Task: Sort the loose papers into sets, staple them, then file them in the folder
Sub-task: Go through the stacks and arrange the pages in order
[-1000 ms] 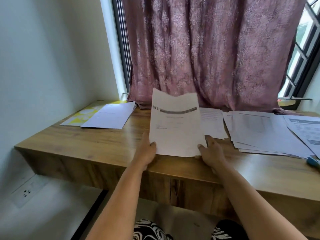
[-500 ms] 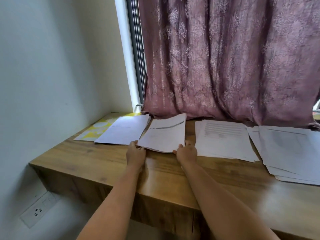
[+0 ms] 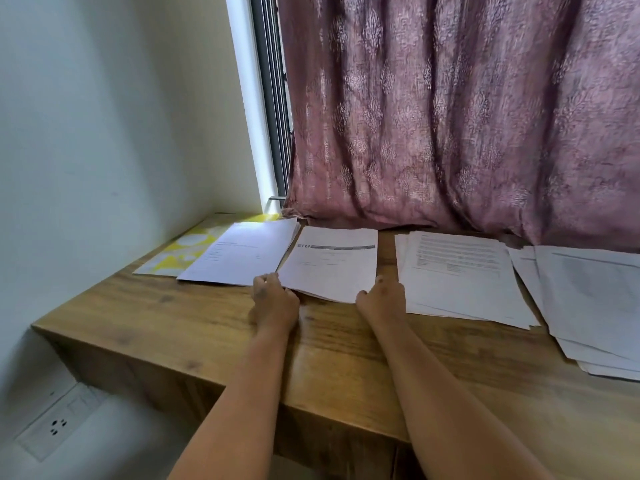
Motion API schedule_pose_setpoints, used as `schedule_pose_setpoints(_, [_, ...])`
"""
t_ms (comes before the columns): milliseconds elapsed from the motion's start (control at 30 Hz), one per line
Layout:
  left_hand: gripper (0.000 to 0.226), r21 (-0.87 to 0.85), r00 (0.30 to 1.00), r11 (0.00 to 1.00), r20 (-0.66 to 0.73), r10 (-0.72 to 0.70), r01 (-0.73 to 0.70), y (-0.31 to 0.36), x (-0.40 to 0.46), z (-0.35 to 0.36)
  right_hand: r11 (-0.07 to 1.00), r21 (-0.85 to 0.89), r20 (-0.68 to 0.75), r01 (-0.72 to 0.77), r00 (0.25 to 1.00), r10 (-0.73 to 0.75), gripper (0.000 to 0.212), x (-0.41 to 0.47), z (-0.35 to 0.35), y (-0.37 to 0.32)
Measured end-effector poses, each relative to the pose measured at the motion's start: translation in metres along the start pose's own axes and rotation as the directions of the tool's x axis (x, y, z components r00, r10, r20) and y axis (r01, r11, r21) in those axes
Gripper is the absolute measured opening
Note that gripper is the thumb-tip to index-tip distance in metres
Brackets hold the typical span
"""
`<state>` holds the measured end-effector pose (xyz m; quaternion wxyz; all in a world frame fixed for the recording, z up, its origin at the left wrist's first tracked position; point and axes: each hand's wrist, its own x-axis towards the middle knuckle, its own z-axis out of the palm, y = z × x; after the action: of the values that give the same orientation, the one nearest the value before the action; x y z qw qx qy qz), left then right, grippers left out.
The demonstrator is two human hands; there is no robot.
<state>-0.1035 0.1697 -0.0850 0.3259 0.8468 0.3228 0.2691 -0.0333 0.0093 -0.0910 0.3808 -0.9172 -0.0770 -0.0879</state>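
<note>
A paper set with a dark header bar [image 3: 330,266] lies flat on the wooden desk [image 3: 194,320] between two hands. The left hand [image 3: 273,299] pinches its near-left corner, so the set sits at one o'clock from that hand. The right hand [image 3: 382,301] grips the near-right corner, with the set at eleven o'clock. At nine o'clock from the set lies another paper set [image 3: 242,256] atop a yellow folder [image 3: 173,256]; at three o'clock lie a printed stack [image 3: 457,275] and, farther on, loose sheets [image 3: 588,299].
</note>
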Motion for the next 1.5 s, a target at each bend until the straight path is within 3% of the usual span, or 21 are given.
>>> schedule_pose_setpoints(200, [0.047,0.05,0.978,0.99,-0.157,0.139,-0.133,0.001,-0.007,-0.002,0.992,-0.078,-0.082,0.097,0.991,-0.103,0.02,-0.01,-0.011,0.0])
schedule_pose_setpoints(400, [0.054,0.195,0.935,0.924,-0.069,0.348,-0.329,0.006,-0.025,-0.001,0.955,-0.15,-0.234,0.255,0.93,-0.285,0.025,-0.018,-0.079,0.054])
schedule_pose_setpoints(533, [0.054,-0.066,0.918,0.916,-0.032,0.395,-0.396,0.053,-0.064,0.013,0.954,-0.285,-0.179,0.096,0.972,-0.151,0.029,-0.005,-0.135,0.116])
schedule_pose_setpoints(633, [0.055,-0.266,0.918,0.919,0.195,0.346,-0.29,0.112,-0.095,0.053,0.95,-0.312,-0.081,0.028,0.995,-0.056,0.033,-0.006,-0.154,0.136])
schedule_pose_setpoints(733, [0.081,-0.13,0.887,0.97,0.394,0.241,-0.206,0.144,-0.104,0.099,0.969,-0.247,-0.078,-0.009,0.997,-0.011,0.041,-0.01,-0.157,0.135])
schedule_pose_setpoints(867, [0.079,0.214,0.951,0.951,0.263,0.165,-0.224,0.143,-0.089,0.125,0.951,-0.302,-0.037,-0.057,0.998,0.048,0.046,-0.008,-0.155,0.138])
schedule_pose_setpoints(933, [0.077,0.214,0.956,0.949,0.235,0.178,-0.23,0.145,-0.081,0.129,0.951,-0.301,-0.027,-0.074,0.997,0.069,0.047,-0.004,-0.156,0.139])
schedule_pose_setpoints(1067, [0.078,0.258,0.93,0.924,0.312,0.197,-0.282,0.152,-0.069,0.132,0.945,-0.31,-0.047,-0.101,0.995,0.091,0.044,0.008,-0.16,0.136])
schedule_pose_setpoints(1167, [0.075,0.205,0.922,0.954,0.363,0.132,-0.218,0.15,-0.061,0.13,0.945,-0.304,-0.058,-0.124,0.992,0.111,0.039,0.011,-0.158,0.134])
schedule_pose_setpoints(1300, [0.038,0.114,0.912,0.974,0.385,0.138,-0.195,0.146,-0.059,0.131,0.96,-0.262,-0.045,-0.101,0.995,0.093,0.043,0.01,-0.155,0.133])
schedule_pose_setpoints(1433, [0.031,-0.164,0.915,0.985,0.385,0.12,-0.06,0.15,-0.058,0.131,0.966,-0.237,-0.034,-0.103,0.995,0.097,0.048,0.012,-0.156,0.134])
schedule_pose_setpoints(1500, [0.029,-0.232,0.915,0.97,0.37,0.161,-0.077,0.148,-0.064,0.128,0.969,-0.223,-0.028,-0.102,0.995,0.098,0.048,0.011,-0.156,0.135])
